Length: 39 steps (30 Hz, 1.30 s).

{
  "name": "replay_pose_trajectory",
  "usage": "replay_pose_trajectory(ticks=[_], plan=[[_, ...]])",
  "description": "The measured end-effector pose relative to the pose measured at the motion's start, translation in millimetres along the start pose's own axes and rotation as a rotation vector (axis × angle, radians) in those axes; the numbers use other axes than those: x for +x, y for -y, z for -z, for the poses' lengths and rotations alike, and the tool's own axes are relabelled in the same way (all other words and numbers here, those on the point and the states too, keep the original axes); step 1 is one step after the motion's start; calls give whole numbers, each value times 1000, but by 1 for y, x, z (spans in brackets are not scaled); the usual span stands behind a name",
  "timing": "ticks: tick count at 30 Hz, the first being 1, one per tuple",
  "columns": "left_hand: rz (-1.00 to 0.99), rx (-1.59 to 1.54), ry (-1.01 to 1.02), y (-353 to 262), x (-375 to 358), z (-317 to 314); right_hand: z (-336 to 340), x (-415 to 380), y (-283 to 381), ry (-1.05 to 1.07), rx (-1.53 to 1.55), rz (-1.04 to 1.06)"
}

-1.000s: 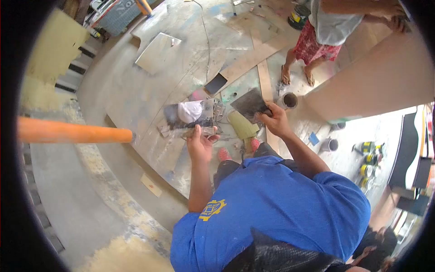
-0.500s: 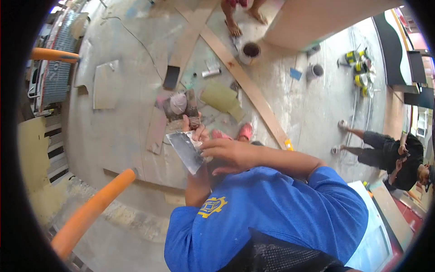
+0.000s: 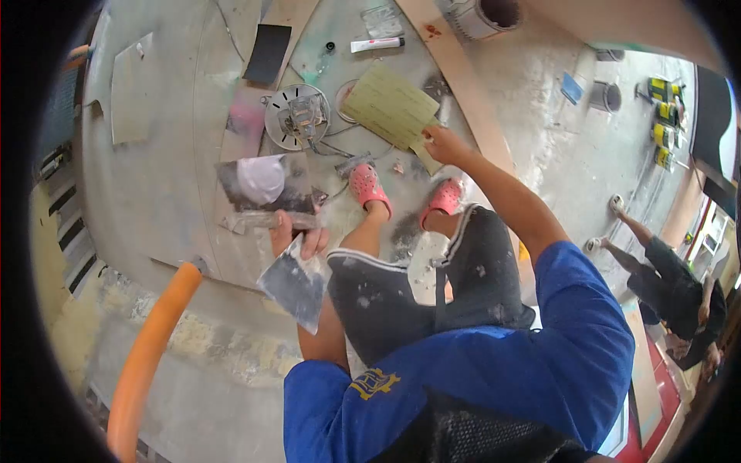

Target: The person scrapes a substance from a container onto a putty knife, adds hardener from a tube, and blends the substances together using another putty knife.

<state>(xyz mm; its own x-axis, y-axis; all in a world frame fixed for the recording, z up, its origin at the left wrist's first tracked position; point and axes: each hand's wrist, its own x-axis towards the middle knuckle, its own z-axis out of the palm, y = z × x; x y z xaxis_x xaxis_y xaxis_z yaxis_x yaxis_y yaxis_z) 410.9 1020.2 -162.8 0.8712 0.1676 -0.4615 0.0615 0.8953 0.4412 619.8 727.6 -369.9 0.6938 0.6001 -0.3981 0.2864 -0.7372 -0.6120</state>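
My left hand (image 3: pixel 299 238) is closed round the handle edge of a dark putty board (image 3: pixel 292 179) carrying a lump of pale putty (image 3: pixel 261 179). The same hand also keeps a flat, smeared scraper blade (image 3: pixel 295 284) below the board. Stretched forward, my right hand (image 3: pixel 448 147) has its fingers pinched at the lower right corner of a yellow-green sandpaper sheet (image 3: pixel 390 104) on the floor. Under and beside the sheet lies a round lid (image 3: pixel 347 99), partly covered. A white disc with a metal fitting and wires (image 3: pixel 297 116) sits behind the board.
A white tube (image 3: pixel 377 45), a black cap (image 3: pixel 330 47) and a dark sheet (image 3: pixel 268 54) lie further off. Buckets (image 3: pixel 486 17) stand beyond a long plank (image 3: pixel 455 77). An orange hose (image 3: pixel 154 355) rises at left. Another person (image 3: pixel 671 285) is at far right.
My right hand has left the scraper blade near my left hand and reached forward to the sandpaper sheet. I have leaned in; the board with the putty is now raised in my left hand.
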Motion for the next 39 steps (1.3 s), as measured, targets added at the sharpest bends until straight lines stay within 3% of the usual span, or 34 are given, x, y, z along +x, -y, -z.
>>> replay_pose_trajectory(ticks=[6, 8, 10, 13, 16, 18, 20, 23, 24, 26, 28, 30, 31, 32, 33, 35, 36, 38, 39], plan=[[-109, 161, 102, -10, 42, 90, -47, 230, -46, -158, -373, 30], [-125, 143, 212, -14, 56, 99, -60, 298, -66, -432, -501, 168], [-161, 189, 225, -17, 67, 106, -62, 341, -75, -544, -584, 228], [-221, 227, 252, -14, 68, 106, -65, 374, -89, -430, -637, 94], [-279, 226, 270, -4, 66, 94, -35, 344, -72, -219, -670, 105], [-277, 259, 303, -8, 62, 82, -9, 353, -98, -400, -441, 193], [-269, 276, 389, -9, 73, 67, 65, 276, -71, -373, -139, 280], [-146, 234, 441, -26, 83, 67, 123, 150, -97, -662, 216, 372], [-110, 216, 472, -28, 93, 67, 123, 118, -119, -754, 324, 464], [-70, 259, 501, -33, 112, 63, 86, 71, -177, -862, 344, 327], [-33, 277, 540, -27, 128, 60, 16, 62, -259, -780, 306, -55], [24, 291, 606, -20, 149, 54, 16, 59, -278, -946, 323, -77], [11, 307, 512, -10, 155, 43, 21, 61, -285, -1036, 331, -91], [30, 324, 541, -4, 165, 38, 56, 54, -271, -1060, 551, 69], [62, 341, 559, 0, 173, 35, 104, 32, -236, -1046, 282, 223], [78, 261, 502, 9, 184, 34, 157, -18, -134, -1215, 492, 278], [94, 264, 508, 13, 187, 28, 151, -32, -126, -1317, 531, 347], [118, 268, 516, 22, 192, 18, 96, -33, -177, -1390, 619, 446], [77, 297, 517, 29, 193, 15, 42, -29, -238, -1249, 346, 208]])
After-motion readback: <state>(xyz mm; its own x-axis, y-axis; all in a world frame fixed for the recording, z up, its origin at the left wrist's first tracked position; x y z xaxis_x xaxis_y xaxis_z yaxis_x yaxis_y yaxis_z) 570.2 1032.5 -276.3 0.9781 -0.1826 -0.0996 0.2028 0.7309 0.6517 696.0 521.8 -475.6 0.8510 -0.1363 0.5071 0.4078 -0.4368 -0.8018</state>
